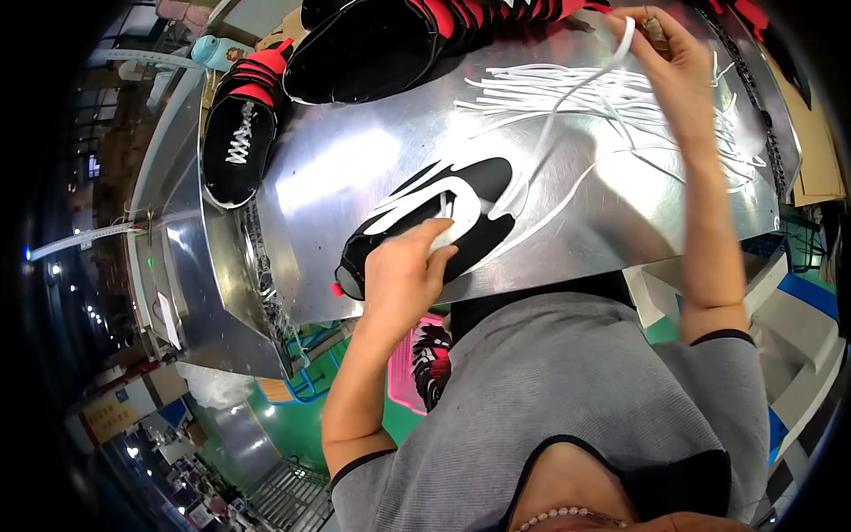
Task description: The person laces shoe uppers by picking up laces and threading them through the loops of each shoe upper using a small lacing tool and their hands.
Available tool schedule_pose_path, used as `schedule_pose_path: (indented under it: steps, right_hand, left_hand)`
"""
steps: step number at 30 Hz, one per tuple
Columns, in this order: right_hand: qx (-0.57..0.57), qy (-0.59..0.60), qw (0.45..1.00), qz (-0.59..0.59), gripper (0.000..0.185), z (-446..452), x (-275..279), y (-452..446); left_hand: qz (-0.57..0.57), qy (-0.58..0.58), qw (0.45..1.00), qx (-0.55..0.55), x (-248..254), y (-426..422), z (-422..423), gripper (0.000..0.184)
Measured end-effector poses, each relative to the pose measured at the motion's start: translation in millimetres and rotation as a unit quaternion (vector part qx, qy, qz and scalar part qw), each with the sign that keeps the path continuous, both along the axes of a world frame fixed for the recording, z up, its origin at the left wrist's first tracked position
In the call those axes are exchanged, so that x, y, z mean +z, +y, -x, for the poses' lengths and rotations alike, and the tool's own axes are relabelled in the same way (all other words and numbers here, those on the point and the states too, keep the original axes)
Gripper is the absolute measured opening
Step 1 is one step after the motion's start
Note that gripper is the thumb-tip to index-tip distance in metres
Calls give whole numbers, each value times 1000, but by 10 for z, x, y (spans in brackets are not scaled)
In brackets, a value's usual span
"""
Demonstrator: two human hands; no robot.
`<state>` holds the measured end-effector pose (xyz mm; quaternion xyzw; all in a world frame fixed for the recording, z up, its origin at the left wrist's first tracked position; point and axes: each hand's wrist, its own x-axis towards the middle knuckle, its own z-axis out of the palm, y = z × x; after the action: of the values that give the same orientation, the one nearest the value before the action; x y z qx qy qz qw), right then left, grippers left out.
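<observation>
A black-and-white shoe upper (483,182) lies at a slant on the metal table, a small red tab at its lower left end. My left hand (401,270) grips it near the white-edged opening, thumb and forefinger closed on the edge. Up at the right, my right hand (667,66) is raised, its fingers pinching the end of a white shoelace (576,89). From there the lace runs down to the shoe upper in a loose line. A second strand trails from the upper toward the right. What my left fingertips touch inside the opening is partly hidden.
A pile of white laces (612,97) lies on the metal table (310,239) beyond the upper. Several black-and-red shoe uppers, one laced in white (239,142), stand along the far and left sides. A pink basket (403,372) holding shoes sits below the near edge.
</observation>
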<state>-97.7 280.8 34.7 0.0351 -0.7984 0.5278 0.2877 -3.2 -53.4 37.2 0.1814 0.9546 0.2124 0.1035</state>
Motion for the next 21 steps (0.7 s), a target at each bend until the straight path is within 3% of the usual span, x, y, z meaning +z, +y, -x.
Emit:
schedule_pose_path:
  steps: [2, 4, 6, 7, 9, 11, 12, 14, 15, 16, 17, 18, 21]
  right_hand:
    - [104, -226, 942, -227, 19, -77, 151, 528]
    - [267, -419, 864, -79, 27, -409, 301, 675]
    - [361, -392, 838, 116, 32, -694, 531, 821]
    - [384, -297, 835, 260, 33, -715, 499, 938]
    - [386, -75, 753, 528, 36, -826, 403, 1131]
    - [268, -7, 836, 478, 31, -826, 468, 849]
    - [120, 12, 892, 436, 26, -833, 473, 532]
    - [172, 2, 960, 219, 15, -696, 248, 15]
    - [176, -135, 953, 206, 9, -763, 185, -290]
    - [248, -183, 920, 240, 8, -772, 74, -580]
    - [287, -152, 912, 251, 12, -734, -172, -852]
    - [278, -268, 899, 208, 17, -742, -135, -965]
    - [253, -216, 925, 186, 22, -646, -499, -1285]
  left_hand:
    - [-81, 95, 992, 26, -119, -90, 59, 28]
    - [-61, 102, 991, 55, -74, -147, 195, 27]
    - [-55, 56, 992, 98, -3, -156, 309, 29]
    - [-56, 45, 992, 101, -2, -152, 344, 29]
    - [-77, 45, 995, 50, -56, -121, 327, 29]
    - [-76, 19, 997, 3, -29, -18, 288, 28]
    - [-77, 7, 997, -12, -27, 39, 243, 28]
    - [-61, 3, 998, -28, -89, 92, 167, 29]
    - [-44, -25, 999, -15, -86, 115, 140, 28]
    - [-44, -22, 999, -12, -87, 120, 119, 27]
    - [-45, -20, 999, -9, -93, 116, 107, 25]
    - [-45, -18, 999, -7, -97, 116, 93, 24]
    - [-66, -6, 998, -14, -22, 123, 99, 22]
